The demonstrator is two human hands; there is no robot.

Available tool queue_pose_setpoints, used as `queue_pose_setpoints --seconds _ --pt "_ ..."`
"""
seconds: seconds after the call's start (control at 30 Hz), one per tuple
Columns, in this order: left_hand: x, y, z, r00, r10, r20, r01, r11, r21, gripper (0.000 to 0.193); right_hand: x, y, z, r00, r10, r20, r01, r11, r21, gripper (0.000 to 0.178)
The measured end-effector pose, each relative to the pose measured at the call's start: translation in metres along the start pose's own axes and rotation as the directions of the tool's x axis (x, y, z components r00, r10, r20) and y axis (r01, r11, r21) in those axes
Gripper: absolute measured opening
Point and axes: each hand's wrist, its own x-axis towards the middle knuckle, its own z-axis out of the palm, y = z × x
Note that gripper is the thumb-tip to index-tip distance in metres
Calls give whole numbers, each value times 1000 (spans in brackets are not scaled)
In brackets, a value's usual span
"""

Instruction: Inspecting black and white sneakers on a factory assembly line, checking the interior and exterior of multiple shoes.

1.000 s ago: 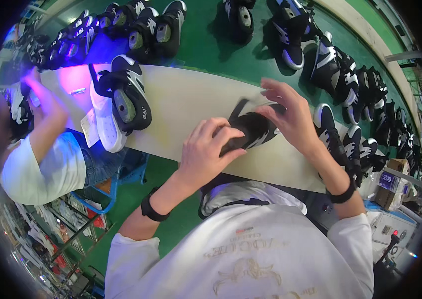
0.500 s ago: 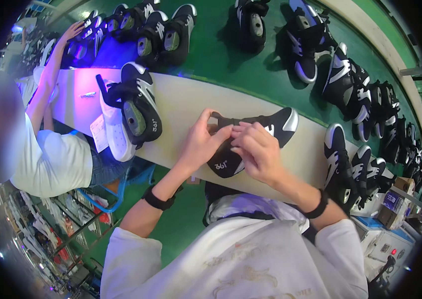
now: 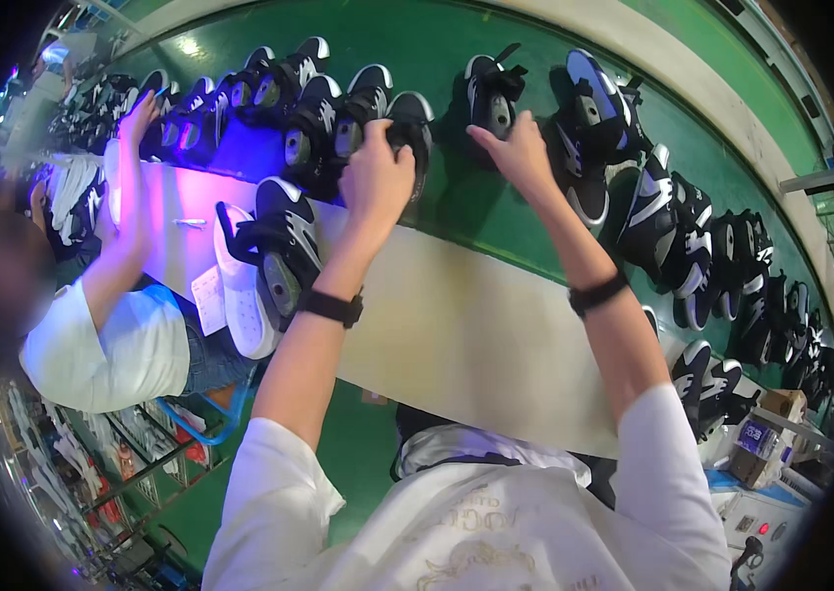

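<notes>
My left hand (image 3: pixel 378 184) is closed around the heel end of a black shoe (image 3: pixel 412 116) with a silver toe, on the green surface beyond the table. The hand hides part of this shoe. My right hand (image 3: pixel 518 156) is at the heel of another black shoe (image 3: pixel 491 103), whose strap sticks up. Its thumb and fingers are spread to either side of that heel, and no firm grip shows. Both arms stretch forward over the pale tabletop (image 3: pixel 456 325).
A black shoe (image 3: pixel 286 246) and a white shoe-shaped piece (image 3: pixel 245 305) with a paper tag stand on the table's left part. Further black shoes line the green surface (image 3: pixel 451 207). At left a co-worker (image 3: pixel 127 345) reaches toward shoes. Cardboard boxes (image 3: pixel 767 438) are at right.
Both hands have moved forward from the table to the green surface and spread apart. The shoe between them has left the tabletop; a shoe is now under my left hand.
</notes>
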Motion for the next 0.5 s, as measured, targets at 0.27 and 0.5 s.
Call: queue_pose_setpoints --seconds 0.27,0.5 --pt "-94 19 2 961 236 142 -174 920 -351 64 -34 12 -47 853 182 489 -490 600 632 43" --pt "-218 2 -14 845 307 437 -68 874 -482 102 -277 5 -124 806 13 591 -340 828 445 60"
